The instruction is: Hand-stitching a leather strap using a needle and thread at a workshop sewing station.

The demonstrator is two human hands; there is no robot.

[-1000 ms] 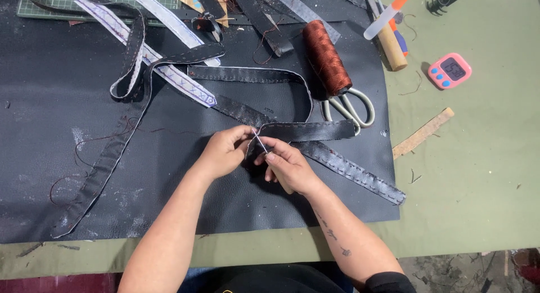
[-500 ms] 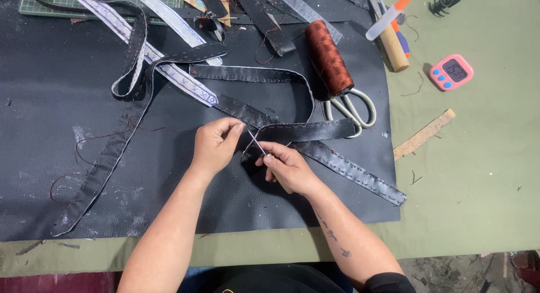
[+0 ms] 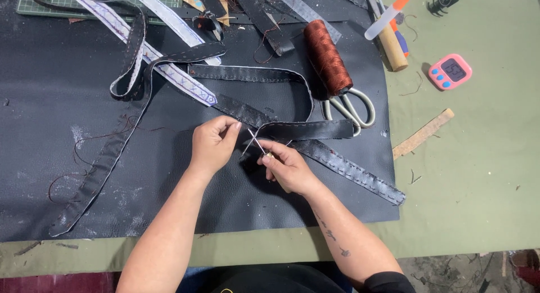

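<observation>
Left hand (image 3: 214, 144) pinching the black leather strap (image 3: 304, 130), steadying its stitched edge. Right hand (image 3: 287, 166) closed on a needle (image 3: 256, 142), angled up toward that pinch. Thread spool (image 3: 327, 56) and scissors (image 3: 351, 107) just beyond, within easy reach.

Matt black leather strap (image 3: 315, 130) (stitched edges), shiny metal needle (image 3: 256, 142), w/ grainy leather sheet (image 3: 45, 101).

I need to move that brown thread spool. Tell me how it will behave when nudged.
The brown thread spool is a long cylinder lying on its side, so it would probably roll sideways. One end rests against the scissors, which may stop it. The wound thread likely gives decent grip.
</observation>
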